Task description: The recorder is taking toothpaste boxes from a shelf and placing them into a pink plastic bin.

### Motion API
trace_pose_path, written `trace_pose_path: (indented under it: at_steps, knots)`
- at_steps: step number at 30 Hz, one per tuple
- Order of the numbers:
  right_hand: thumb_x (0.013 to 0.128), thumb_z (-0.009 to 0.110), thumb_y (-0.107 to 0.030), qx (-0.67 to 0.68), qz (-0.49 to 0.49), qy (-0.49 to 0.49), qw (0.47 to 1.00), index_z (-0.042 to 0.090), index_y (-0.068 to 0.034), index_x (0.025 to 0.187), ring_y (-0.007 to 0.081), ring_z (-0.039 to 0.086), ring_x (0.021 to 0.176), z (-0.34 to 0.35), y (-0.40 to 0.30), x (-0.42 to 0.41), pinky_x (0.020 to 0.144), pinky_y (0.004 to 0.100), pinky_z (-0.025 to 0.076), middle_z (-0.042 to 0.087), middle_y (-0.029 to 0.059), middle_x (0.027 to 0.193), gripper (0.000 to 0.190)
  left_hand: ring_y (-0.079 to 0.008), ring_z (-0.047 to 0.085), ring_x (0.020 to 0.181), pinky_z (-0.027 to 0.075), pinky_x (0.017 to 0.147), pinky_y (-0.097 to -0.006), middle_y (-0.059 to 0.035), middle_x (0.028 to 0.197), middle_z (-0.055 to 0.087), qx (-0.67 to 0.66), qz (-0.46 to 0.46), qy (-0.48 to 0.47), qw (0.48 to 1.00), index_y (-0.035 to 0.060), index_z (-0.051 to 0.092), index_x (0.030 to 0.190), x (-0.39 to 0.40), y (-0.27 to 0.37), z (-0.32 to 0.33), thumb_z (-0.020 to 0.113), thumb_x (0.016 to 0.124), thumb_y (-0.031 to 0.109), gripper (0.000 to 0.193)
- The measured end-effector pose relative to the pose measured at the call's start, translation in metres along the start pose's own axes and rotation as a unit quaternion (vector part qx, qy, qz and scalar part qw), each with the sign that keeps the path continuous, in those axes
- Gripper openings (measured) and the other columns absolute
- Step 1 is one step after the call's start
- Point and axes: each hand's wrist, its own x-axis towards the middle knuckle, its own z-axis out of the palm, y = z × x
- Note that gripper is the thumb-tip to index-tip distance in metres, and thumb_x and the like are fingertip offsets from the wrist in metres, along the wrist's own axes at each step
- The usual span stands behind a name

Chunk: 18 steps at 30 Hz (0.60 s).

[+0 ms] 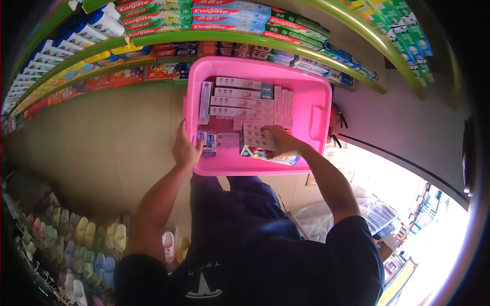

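Note:
A pink plastic tub (319,157) is in front of my body, below the shelves. My left hand (187,147) grips its left rim, thumb on the inside and fingers outside. Inside the tub my right hand (285,141) clasps a block of several long cartons (254,137), their white sides up and a coloured printed face towards me. Several white cartons (235,91) lie in rows at the tub's far side, and others stand along its left and right. Small blue-and-white carton ends (210,138) show near my left hand. My palm hides part of the held block.
Green-edged shelves (229,36) curve across the far side, stacked with Colgate toothpaste cartons (229,17), white bottles (82,36) and bagged goods. Red fire extinguishers (336,116) stand right of the tub. Slippers (86,231) fill a rack at lower left. Clear plastic sheeting (316,214) lies at right.

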Motion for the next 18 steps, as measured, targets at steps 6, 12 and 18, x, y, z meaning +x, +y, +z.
trace_pose_path:
  at_steps: [6,12,18]
  knots:
    - [0.059,0.085,-0.041,-0.242,-0.01,0.037,0.97,0.037,-0.011,0.147,0.0435,0.039,0.131,0.075,0.023,0.083,0.113,0.0546,0.029,0.045,0.0256,0.134,0.105,-0.0389,0.063,0.108,0.054,0.086,-0.0453,-0.0222,0.13,0.055,0.003,-0.007,-0.008,1.0,0.0004,0.033,0.145,-0.004,0.0,-0.004,0.07,0.08,0.017,0.077]
    - [0.065,0.083,-0.042,-0.33,-0.042,0.124,0.935,0.038,-0.01,0.144,0.0427,0.034,0.137,0.116,0.014,0.11,0.114,0.0542,0.028,0.04,0.0247,0.14,0.096,-0.0391,0.064,0.106,0.054,0.084,-0.0459,-0.0222,0.131,0.056,-0.014,-0.016,-0.019,1.0,0.0004,0.033,0.145,-0.002,0.0,-0.002,0.069,0.08,0.016,0.076]
    - [0.069,0.082,-0.045,-0.198,-0.044,0.062,0.977,0.035,-0.01,0.147,0.0401,0.034,0.138,0.104,0.014,0.123,0.113,0.0535,0.029,0.041,0.0208,0.141,0.098,-0.0424,0.065,0.1,0.055,0.081,-0.0465,-0.0237,0.128,0.058,0.023,0.003,0.006,1.0,0.0026,0.028,0.148,-0.009,-0.006,-0.003,0.068,0.082,0.016,0.078]
